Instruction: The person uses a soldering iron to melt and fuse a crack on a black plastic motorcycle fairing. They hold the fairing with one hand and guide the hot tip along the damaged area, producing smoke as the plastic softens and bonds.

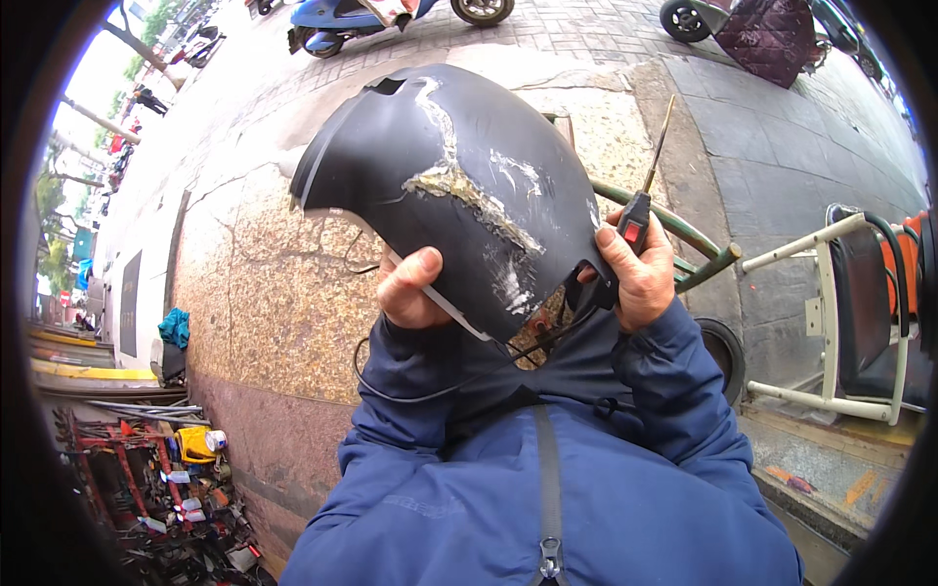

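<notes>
A curved black plastic scooter panel (518,166) is held up in front of me, between my two hands. A rough, pale yellowish seam of filled cracks (459,186) branches over its face, with whitish scuffs beside it. My left hand (410,290) grips its lower left edge, thumb on the outer face. At the lower right corner my right hand (637,272) pinches the panel and also holds a soldering iron (636,217) with a black handle and red switch. Its thin metal tip points up, away from the panel. My fingers behind the panel are hidden.
A black cord (410,398) loops below the panel across my lap. To the right stands a white-framed chair (831,303), near green metal bars (684,225). Tools and parts (147,479) lie heaped at lower left. Parked scooters (352,18) stand on the far paving.
</notes>
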Motion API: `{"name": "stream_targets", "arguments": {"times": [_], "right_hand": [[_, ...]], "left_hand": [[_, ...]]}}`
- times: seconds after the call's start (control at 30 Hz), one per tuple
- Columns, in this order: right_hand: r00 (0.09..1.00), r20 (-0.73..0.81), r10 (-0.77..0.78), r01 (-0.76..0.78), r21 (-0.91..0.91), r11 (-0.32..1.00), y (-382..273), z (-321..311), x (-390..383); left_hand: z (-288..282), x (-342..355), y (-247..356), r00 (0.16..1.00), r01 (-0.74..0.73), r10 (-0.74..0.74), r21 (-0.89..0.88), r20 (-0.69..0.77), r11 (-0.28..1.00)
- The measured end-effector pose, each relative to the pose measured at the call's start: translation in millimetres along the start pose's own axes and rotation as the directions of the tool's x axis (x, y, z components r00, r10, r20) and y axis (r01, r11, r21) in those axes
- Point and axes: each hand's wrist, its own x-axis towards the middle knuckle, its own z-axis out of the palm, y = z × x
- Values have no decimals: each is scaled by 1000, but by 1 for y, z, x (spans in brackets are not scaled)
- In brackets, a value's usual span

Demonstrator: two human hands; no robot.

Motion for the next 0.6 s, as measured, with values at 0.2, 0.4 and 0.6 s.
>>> {"name": "stream_targets", "arguments": {"times": [0.2, 0.4, 0.6], "right_hand": [[992, -118, 48, -65, -149, 987, -22, -24, -16], [982, -143, 121, -174, -458, 872, -59, -46, -78], [909, -124, 398, -403, -514, 757, -72, -49, -127]], "left_hand": [[21, -23, -23, 994, 46, -40, 54, -105, 997], [41, -47, -61, 983, 120, -129, -72, -131, 990], [28, -73, -93, 933, 332, -347, -143, -97, 933]]}}
